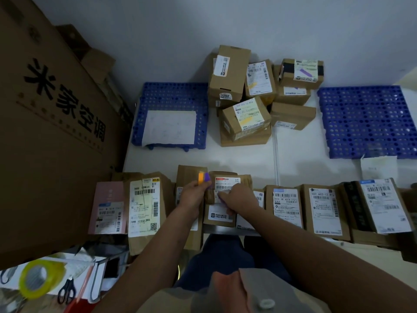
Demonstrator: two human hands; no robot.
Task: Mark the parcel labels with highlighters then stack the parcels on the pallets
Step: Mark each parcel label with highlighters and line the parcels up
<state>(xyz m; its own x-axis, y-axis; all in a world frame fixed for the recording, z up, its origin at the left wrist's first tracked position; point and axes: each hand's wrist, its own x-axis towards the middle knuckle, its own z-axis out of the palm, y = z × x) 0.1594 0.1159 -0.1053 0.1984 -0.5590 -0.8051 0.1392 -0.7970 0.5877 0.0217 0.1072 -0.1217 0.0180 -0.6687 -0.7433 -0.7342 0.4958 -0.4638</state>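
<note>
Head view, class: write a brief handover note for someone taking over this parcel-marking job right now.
Left hand: grips an orange highlighter and a purple cap.
Right hand: holds a purple highlighter against the label of the small brown parcel in front.
Done: a pile of parcels by the wall, several bearing yellow or purple marks.
Left: finish this label; the row of parcels looks unmarked. Both blue pallets hold no parcels; the left one carries only a white sheet.
</note>
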